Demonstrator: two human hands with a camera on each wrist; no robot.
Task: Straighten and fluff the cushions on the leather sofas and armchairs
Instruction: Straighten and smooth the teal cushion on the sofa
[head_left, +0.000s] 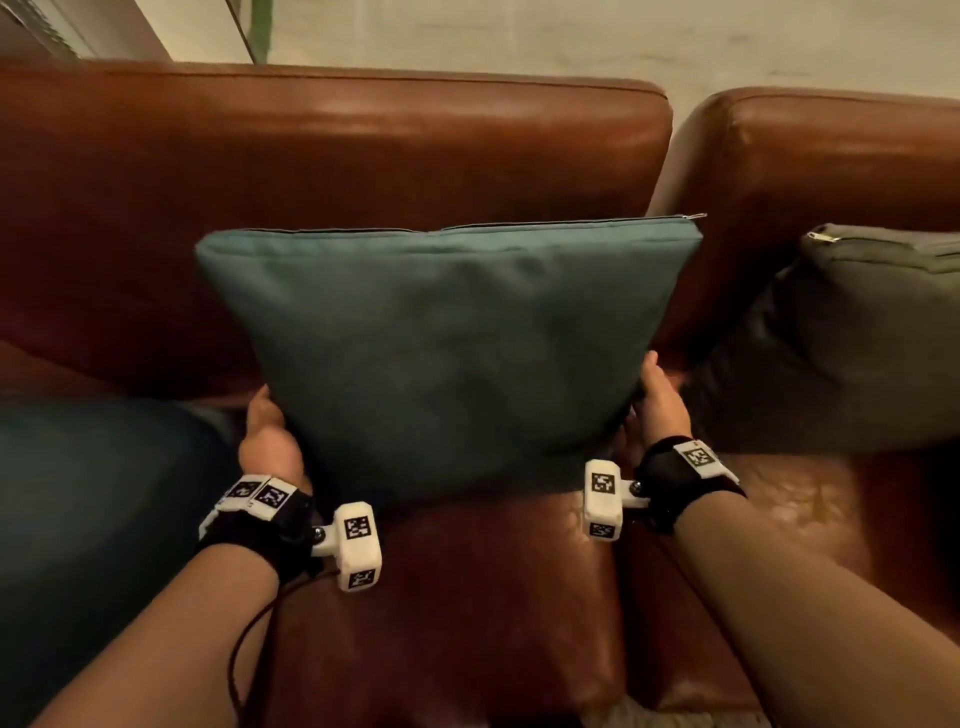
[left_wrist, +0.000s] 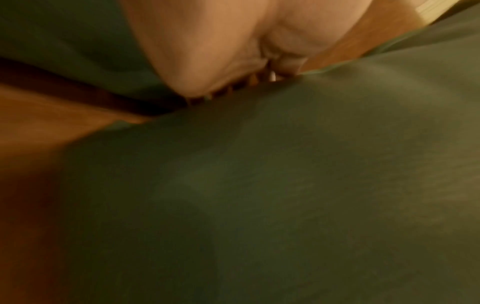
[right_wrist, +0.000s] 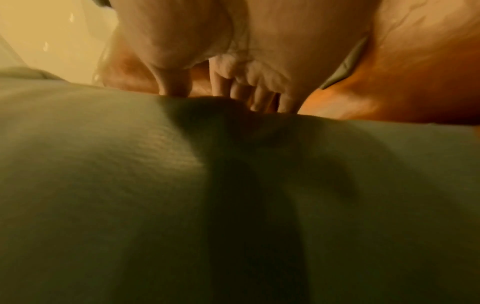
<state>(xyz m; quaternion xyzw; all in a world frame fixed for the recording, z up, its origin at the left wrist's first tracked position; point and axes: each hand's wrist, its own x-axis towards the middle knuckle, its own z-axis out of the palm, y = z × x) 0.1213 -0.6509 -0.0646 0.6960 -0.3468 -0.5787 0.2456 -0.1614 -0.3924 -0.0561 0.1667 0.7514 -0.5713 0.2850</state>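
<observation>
Your right hand (head_left: 658, 397) grips the teal cushion (head_left: 447, 353) at its lower right edge; in the right wrist view the thumb sits on the front and the fingers (right_wrist: 262, 96) curl behind. Your left hand (head_left: 267, 436) clasps the lower left edge, fingers hidden behind the fabric. The cushion stands upright at frame centre, on the brown leather sofa (head_left: 322, 156) seat, against the backrest. A dark grey cushion (head_left: 852, 338) leans at the right of the frame.
</observation>
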